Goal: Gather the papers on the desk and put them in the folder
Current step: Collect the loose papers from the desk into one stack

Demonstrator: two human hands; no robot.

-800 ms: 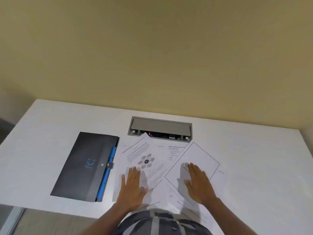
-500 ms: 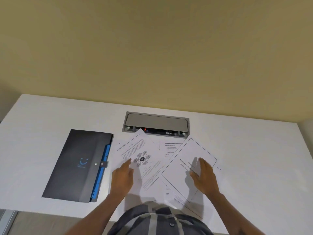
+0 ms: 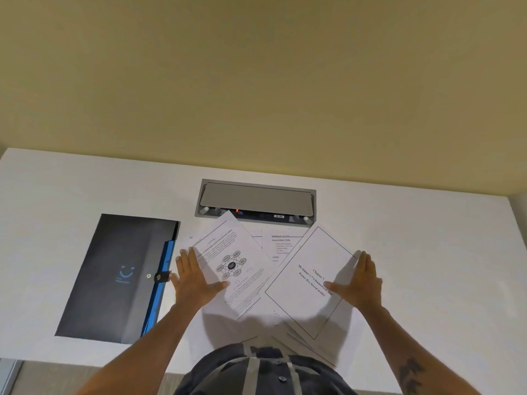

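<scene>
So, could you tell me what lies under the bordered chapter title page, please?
Under the bordered title page, edges of more white sheets stick out toward the person, and a text sheet shows beyond it. How many sheets, and their print, is covered.

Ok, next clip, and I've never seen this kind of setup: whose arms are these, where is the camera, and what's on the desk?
There is no machine here. A person wears one wide-angle camera on the head, looking forward and down, so the arms coming in from the bottom are the wearer's own.

The left hand lies flat on the outer edge of a sheet printed with a round diagram. The right hand lies flat on the outer edge of a framed title page. More papers lie fanned out under and between those two. Nothing is lifted or gripped; both palms are open on the sheets.

To the left of the papers lies a dark folder with a blue edge, shut by a snap tab. Behind the papers, a grey cable hatch is set into the white desk, which stands against a yellowish wall.
</scene>
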